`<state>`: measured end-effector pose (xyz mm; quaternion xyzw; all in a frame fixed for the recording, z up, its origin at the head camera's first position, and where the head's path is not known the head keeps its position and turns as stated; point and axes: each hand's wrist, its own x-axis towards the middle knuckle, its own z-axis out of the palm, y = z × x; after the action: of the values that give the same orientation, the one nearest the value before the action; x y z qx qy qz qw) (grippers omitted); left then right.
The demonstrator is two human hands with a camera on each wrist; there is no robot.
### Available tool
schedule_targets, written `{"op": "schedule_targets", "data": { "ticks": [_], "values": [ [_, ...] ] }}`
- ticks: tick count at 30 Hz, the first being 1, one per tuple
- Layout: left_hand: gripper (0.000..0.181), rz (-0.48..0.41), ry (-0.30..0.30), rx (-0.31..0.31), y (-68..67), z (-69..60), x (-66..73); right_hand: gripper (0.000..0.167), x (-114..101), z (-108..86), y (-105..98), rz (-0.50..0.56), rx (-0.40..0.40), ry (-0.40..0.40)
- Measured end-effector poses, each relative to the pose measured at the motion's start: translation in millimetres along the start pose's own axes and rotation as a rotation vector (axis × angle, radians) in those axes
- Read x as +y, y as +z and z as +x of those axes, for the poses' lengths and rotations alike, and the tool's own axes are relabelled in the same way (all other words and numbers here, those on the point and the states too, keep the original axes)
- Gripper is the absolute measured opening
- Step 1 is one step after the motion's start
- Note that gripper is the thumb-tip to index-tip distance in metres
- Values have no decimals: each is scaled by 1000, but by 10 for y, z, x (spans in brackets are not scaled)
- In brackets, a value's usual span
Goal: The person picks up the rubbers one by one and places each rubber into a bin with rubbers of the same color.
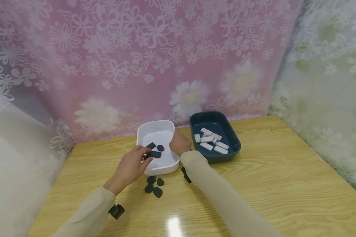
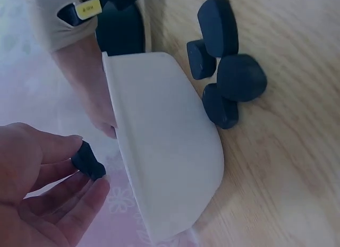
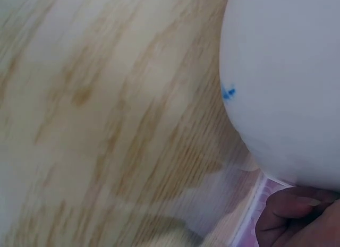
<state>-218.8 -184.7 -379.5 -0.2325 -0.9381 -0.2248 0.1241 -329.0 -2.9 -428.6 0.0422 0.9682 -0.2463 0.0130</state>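
Observation:
My left hand (image 1: pixel 132 166) pinches a dark oblong block (image 1: pixel 155 154) between thumb and fingertips, over the near left part of a white plastic basin (image 1: pixel 161 171). The left wrist view also shows this dark block (image 2: pixel 88 161) held above the rim. Two more dark pieces lie inside the basin: an oblong block (image 1: pixel 150 145) and a rounded piece (image 1: pixel 160 148). On the basin's right side, my right hand (image 1: pixel 180 143) grips the rim. Its curled fingers (image 3: pixel 287 210) show at the basin wall in the right wrist view, where the thumb's hold is partly hidden.
Several dark rounded pieces (image 1: pixel 157 192) lie on the wooden table (image 1: pixel 255 184) before the white basin. To the right stands a dark blue basin (image 1: pixel 235 144) holding several white blocks (image 1: pixel 221 150). A pink flowered curtain (image 1: pixel 154 65) hangs behind the table.

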Motion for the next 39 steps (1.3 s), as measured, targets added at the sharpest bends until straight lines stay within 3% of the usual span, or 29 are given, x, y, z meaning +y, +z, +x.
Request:
{"op": "schedule_targets", "data": {
  "ticks": [6,18,30,39],
  "values": [
    [24,40,3,-2,160,218,-51,56,-1,-7,-5,-2,4,-1],
    [26,53,-7,-113,489,485,-200,58,11,12,26,-15,14,10],
    [17,28,-38,-150,637,580,-222,57,-31,13,36,-24,-11,42],
    [16,70,68,-174,682,600,-233,58,-21,18,24,-21,-8,51]
  ]
}}
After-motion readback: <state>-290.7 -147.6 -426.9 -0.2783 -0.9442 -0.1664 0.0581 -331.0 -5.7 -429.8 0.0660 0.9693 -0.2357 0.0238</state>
